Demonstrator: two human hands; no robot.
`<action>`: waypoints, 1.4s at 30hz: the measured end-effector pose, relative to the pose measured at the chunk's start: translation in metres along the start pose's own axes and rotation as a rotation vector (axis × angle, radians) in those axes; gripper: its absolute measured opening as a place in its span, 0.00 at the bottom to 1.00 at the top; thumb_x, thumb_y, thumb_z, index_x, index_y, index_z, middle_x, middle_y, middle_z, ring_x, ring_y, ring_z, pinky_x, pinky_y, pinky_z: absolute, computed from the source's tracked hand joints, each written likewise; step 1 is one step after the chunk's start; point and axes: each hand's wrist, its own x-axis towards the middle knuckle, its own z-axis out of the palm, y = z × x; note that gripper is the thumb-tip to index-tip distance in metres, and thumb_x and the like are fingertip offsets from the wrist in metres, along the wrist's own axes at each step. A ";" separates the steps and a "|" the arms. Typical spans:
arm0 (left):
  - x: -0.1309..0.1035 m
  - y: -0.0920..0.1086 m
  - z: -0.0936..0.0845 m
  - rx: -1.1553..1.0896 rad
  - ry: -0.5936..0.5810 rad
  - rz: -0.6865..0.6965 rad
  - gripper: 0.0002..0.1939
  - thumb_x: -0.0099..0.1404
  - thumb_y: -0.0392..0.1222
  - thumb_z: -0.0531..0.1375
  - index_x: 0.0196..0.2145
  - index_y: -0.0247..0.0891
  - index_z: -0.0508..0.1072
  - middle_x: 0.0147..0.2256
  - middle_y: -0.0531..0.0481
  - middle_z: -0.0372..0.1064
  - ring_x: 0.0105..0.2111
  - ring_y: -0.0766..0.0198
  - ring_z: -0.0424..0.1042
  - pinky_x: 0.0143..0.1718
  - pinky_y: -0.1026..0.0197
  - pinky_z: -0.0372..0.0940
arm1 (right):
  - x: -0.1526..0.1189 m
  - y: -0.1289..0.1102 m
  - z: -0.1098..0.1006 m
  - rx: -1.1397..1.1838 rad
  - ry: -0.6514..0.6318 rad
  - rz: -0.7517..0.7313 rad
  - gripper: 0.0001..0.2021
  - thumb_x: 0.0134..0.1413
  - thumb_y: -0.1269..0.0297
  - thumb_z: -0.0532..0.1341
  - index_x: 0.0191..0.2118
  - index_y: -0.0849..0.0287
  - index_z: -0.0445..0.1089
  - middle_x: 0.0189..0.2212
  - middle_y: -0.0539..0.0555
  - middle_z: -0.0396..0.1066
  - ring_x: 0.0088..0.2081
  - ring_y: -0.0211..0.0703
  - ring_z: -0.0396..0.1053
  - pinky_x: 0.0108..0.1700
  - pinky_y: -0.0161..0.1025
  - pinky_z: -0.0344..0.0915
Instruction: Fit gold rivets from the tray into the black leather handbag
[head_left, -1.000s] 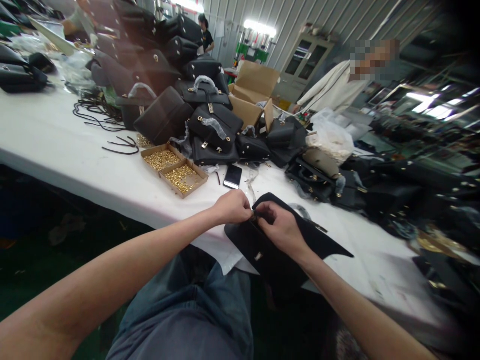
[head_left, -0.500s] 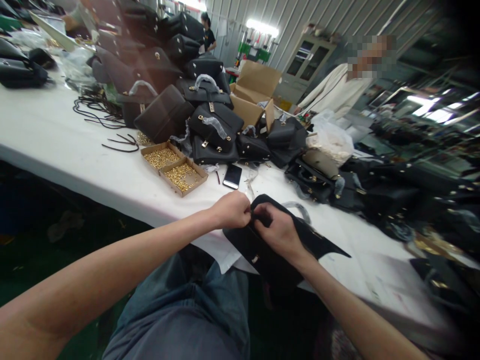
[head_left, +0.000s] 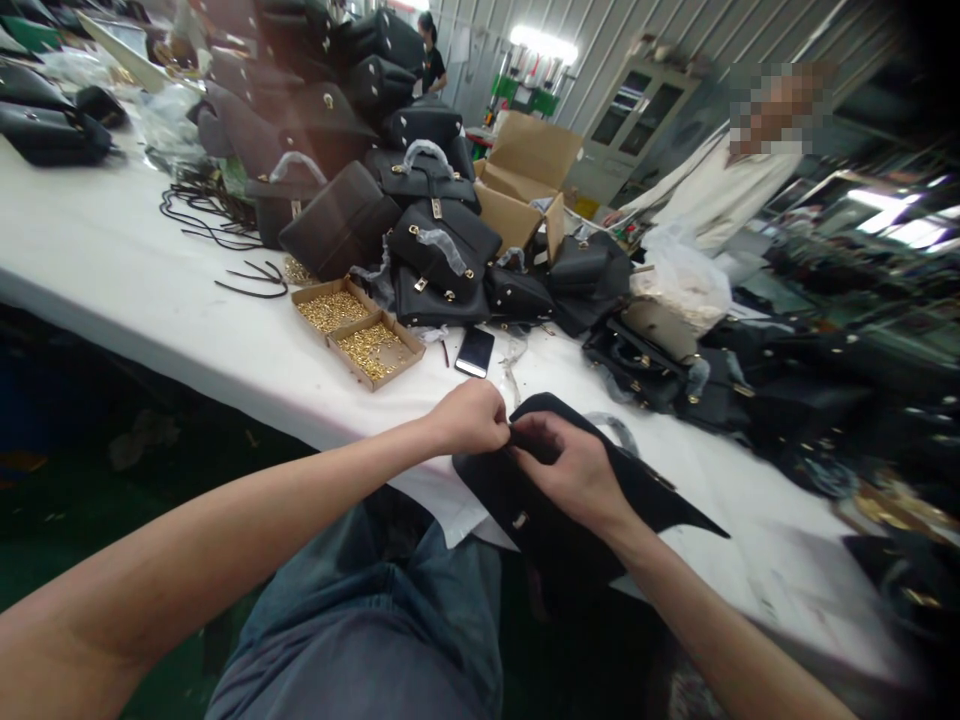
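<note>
A black handbag (head_left: 517,505) lies at the table's front edge, partly over my lap, with its flap and a plastic-wrapped handle (head_left: 616,432) toward the far side. My left hand (head_left: 471,418) is closed in a pinch at the bag's near-left upper edge; whatever sits between its fingertips is hidden. Beside it, my right hand (head_left: 574,465) curls over the bag, thumb and fingers pinching the same edge. The two sets of fingertips almost meet. A small metal fitting (head_left: 520,520) shows on the bag's front.
On the white table (head_left: 150,260), a divided cardboard tray (head_left: 375,370) holds small gold fittings, with a phone (head_left: 475,353) to its right. Piled black handbags (head_left: 442,250) and an open carton (head_left: 517,210) stand behind. A person (head_left: 735,180) stands across the table.
The view has shifted slightly, so the table and bags appear a little further right. My hands keep their pinching pose at the bag's edge.
</note>
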 end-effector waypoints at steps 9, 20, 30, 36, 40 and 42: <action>0.005 -0.002 0.001 -0.049 -0.041 -0.044 0.10 0.59 0.36 0.63 0.31 0.33 0.87 0.23 0.45 0.74 0.24 0.62 0.66 0.29 0.59 0.59 | 0.004 -0.003 0.003 -0.059 0.051 0.003 0.11 0.61 0.59 0.70 0.48 0.53 0.80 0.43 0.54 0.84 0.43 0.54 0.83 0.49 0.47 0.78; 0.005 -0.007 -0.001 -0.199 -0.069 -0.068 0.08 0.56 0.38 0.65 0.28 0.32 0.85 0.18 0.49 0.70 0.24 0.62 0.70 0.25 0.60 0.54 | 0.009 -0.002 0.000 0.095 0.005 0.085 0.10 0.58 0.62 0.70 0.46 0.54 0.82 0.42 0.55 0.85 0.43 0.55 0.84 0.52 0.50 0.80; 0.004 -0.011 -0.002 -0.229 -0.075 -0.059 0.08 0.56 0.37 0.65 0.28 0.32 0.85 0.18 0.50 0.69 0.24 0.63 0.68 0.26 0.61 0.56 | 0.014 0.002 0.001 0.135 -0.019 0.128 0.10 0.57 0.62 0.70 0.44 0.56 0.80 0.40 0.55 0.85 0.41 0.52 0.83 0.48 0.46 0.79; -0.001 -0.010 -0.003 -0.221 -0.043 -0.023 0.08 0.57 0.38 0.65 0.26 0.33 0.84 0.18 0.50 0.68 0.23 0.63 0.68 0.26 0.61 0.54 | 0.016 -0.002 -0.002 0.092 -0.032 0.126 0.09 0.56 0.62 0.69 0.43 0.55 0.79 0.39 0.55 0.84 0.41 0.52 0.82 0.46 0.45 0.78; -0.003 -0.007 -0.005 -0.178 -0.102 -0.031 0.08 0.57 0.38 0.65 0.29 0.35 0.86 0.18 0.50 0.69 0.23 0.63 0.68 0.27 0.61 0.58 | 0.015 -0.005 -0.003 0.044 -0.057 0.082 0.09 0.56 0.63 0.69 0.43 0.55 0.79 0.39 0.54 0.84 0.40 0.52 0.82 0.46 0.46 0.78; -0.005 -0.004 -0.005 -0.116 -0.123 -0.047 0.08 0.56 0.39 0.66 0.31 0.37 0.87 0.20 0.49 0.72 0.24 0.61 0.70 0.29 0.60 0.61 | 0.014 -0.005 -0.004 0.022 -0.069 0.060 0.09 0.57 0.64 0.69 0.44 0.54 0.79 0.40 0.53 0.84 0.41 0.52 0.82 0.47 0.46 0.78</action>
